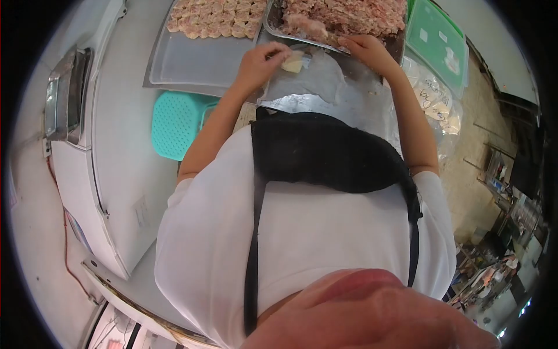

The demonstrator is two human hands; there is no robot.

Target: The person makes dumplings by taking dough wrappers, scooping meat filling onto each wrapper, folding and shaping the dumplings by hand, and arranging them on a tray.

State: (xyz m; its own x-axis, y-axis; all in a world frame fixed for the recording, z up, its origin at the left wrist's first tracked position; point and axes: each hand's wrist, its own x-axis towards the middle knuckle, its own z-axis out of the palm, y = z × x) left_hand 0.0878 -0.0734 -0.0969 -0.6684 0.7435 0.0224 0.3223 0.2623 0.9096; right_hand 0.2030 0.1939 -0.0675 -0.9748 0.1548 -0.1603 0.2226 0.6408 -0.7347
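My left hand (264,63) is closed, its fingertips slightly blurred, on a pale yellow piece of thin dough wrapper (293,63). It hangs over the near part of the metal work surface. At the near rim of a metal tray (317,43) is my right hand (367,51), fingers bent together against the minced meat. What those fingers hold, if anything, is hidden. Pinkish minced meat (360,14) fills the tray. Below it lies a crumpled clear plastic sheet (317,75).
On the left, a grey tray (200,61) carries rows of filled dumplings (218,18). A turquoise perforated basket (174,125) sits below it. To the right are a green-rimmed container (436,43) and clear bags with handwriting (433,99).
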